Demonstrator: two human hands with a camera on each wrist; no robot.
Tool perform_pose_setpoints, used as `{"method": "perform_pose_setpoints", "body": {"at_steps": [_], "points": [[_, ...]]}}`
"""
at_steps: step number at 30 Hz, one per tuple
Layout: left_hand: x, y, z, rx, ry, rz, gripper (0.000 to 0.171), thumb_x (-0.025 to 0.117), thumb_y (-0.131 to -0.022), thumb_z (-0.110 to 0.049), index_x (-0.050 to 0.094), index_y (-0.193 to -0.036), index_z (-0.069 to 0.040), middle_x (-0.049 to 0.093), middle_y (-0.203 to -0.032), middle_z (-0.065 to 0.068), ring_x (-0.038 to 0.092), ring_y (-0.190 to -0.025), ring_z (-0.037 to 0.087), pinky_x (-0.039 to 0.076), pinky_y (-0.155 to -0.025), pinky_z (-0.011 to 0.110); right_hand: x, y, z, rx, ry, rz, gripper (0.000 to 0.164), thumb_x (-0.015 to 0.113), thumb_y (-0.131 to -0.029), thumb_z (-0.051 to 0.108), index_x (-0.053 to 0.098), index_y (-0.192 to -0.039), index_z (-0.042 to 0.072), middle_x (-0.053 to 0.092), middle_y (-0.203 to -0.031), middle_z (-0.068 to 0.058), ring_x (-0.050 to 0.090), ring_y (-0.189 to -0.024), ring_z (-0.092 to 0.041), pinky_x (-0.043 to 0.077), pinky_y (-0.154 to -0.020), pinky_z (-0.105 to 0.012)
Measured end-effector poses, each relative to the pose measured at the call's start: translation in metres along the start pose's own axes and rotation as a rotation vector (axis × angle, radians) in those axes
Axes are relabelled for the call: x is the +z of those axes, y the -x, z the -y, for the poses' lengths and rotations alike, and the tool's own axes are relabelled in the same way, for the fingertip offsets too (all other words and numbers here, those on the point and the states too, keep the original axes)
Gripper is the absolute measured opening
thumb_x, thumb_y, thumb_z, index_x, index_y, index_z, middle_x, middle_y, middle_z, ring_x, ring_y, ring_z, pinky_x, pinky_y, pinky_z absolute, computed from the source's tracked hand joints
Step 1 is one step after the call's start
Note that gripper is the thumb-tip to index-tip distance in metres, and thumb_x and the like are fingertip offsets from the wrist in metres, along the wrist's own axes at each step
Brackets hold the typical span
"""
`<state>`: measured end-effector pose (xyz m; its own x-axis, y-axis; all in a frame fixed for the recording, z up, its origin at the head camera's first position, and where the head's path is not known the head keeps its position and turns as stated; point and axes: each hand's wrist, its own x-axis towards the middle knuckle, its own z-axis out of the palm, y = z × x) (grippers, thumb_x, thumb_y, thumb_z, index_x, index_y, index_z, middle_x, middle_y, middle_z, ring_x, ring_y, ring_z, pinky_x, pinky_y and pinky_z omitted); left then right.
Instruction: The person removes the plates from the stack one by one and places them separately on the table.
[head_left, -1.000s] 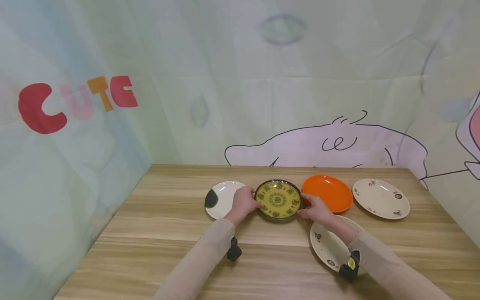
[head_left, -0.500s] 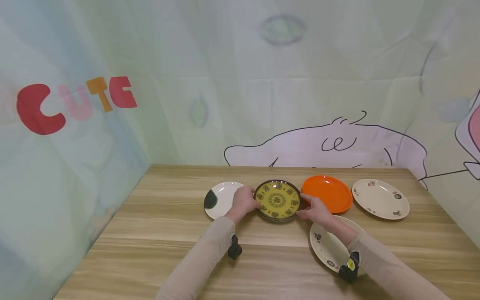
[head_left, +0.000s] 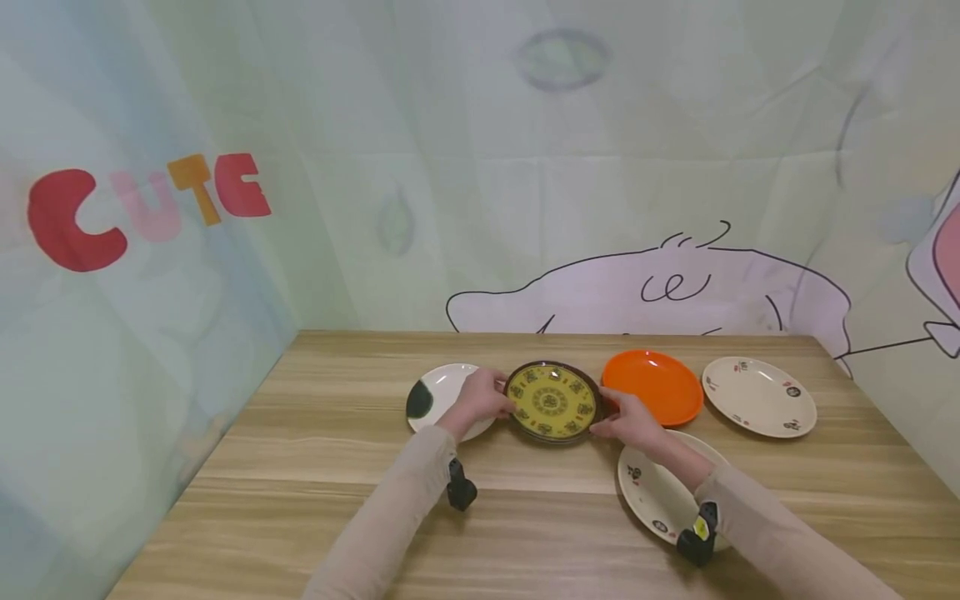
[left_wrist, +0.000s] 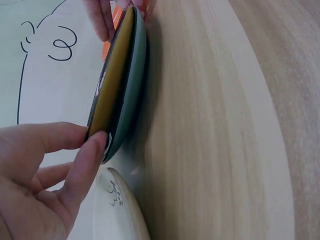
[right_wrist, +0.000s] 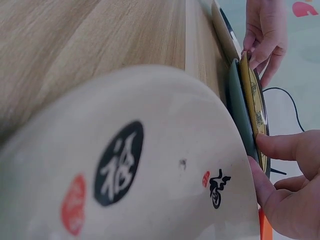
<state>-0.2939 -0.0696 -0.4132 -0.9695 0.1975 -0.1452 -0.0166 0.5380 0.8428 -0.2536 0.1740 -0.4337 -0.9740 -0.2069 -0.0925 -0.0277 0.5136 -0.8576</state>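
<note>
A round yellow patterned plate [head_left: 551,402] with a dark rim lies stacked over a green plate [left_wrist: 134,82] at the middle of the table. My left hand [head_left: 480,396] pinches the yellow plate's left rim between thumb and fingers. On the opposite side, my right hand [head_left: 630,419] holds the rim, its thumb [right_wrist: 280,145] on the yellow plate and a finger beside the green one beneath. From above, the yellow plate hides nearly all of the green plate. Partly behind my left hand is a white plate [head_left: 444,392] with a dark green patch.
Right of the stack sits an orange plate [head_left: 652,387]. Farther right lies a cream oval plate [head_left: 759,396] with small printed motifs. Another cream plate [head_left: 652,492] lies under my right forearm. A printed curtain [head_left: 480,208] hangs behind the wooden table [head_left: 330,500].
My left hand and wrist have shifted slightly left along the rim. The yellow plate has moved a little left too. My right hand stays nearly in place, and the other plates have not moved.
</note>
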Motion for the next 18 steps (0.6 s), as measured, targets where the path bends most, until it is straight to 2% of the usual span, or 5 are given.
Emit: {"method": "perform_pose_setpoints", "body": {"at_steps": [3, 7, 12, 18], "points": [[-0.0019, -0.0011, 0.0009, -0.004, 0.093, 0.021, 0.056, 0.065, -0.069, 0.01, 0.048, -0.123, 0.009, 0.061, -0.094, 0.019, 0.06, -0.06, 0.016, 0.054, -0.057, 0.024, 0.0003, 0.0, -0.0001, -0.006, -0.002, 0.002, 0.07, 0.067, -0.076, -0.002, 0.03, -0.135, -0.012, 0.037, -0.133, -0.03, 0.054, -0.069, -0.014, 0.051, -0.063, -0.027], [-0.0036, -0.0009, 0.0011, -0.007, 0.16, 0.028, 0.057, 0.06, -0.071, 0.011, 0.045, -0.126, 0.008, 0.059, -0.099, 0.021, 0.059, -0.058, 0.015, 0.055, -0.056, 0.024, 0.0004, -0.0005, 0.0001, -0.013, 0.006, -0.003, 0.069, 0.065, -0.076, -0.005, 0.03, -0.135, -0.012, 0.036, -0.135, -0.03, 0.054, -0.068, -0.014, 0.051, -0.062, -0.026], [-0.0043, 0.003, 0.0003, -0.008, 0.172, 0.011, 0.056, 0.057, -0.073, 0.011, 0.044, -0.128, 0.007, 0.058, -0.103, 0.022, 0.058, -0.057, 0.014, 0.054, -0.056, 0.024, 0.001, -0.0005, 0.0005, -0.029, 0.022, -0.009, 0.068, 0.064, -0.075, -0.007, 0.031, -0.134, -0.013, 0.036, -0.134, -0.031, 0.052, -0.067, -0.014, 0.05, -0.062, -0.025], [-0.0069, 0.0066, 0.0016, -0.007, 0.193, -0.022, 0.056, 0.057, -0.073, 0.012, 0.045, -0.128, 0.006, 0.056, -0.105, 0.022, 0.057, -0.055, 0.014, 0.054, -0.055, 0.024, 0.0012, 0.0008, 0.0011, -0.034, 0.032, -0.015, 0.068, 0.065, -0.075, -0.007, 0.032, -0.133, -0.013, 0.042, -0.13, -0.031, 0.052, -0.069, -0.015, 0.049, -0.062, -0.024]]}}
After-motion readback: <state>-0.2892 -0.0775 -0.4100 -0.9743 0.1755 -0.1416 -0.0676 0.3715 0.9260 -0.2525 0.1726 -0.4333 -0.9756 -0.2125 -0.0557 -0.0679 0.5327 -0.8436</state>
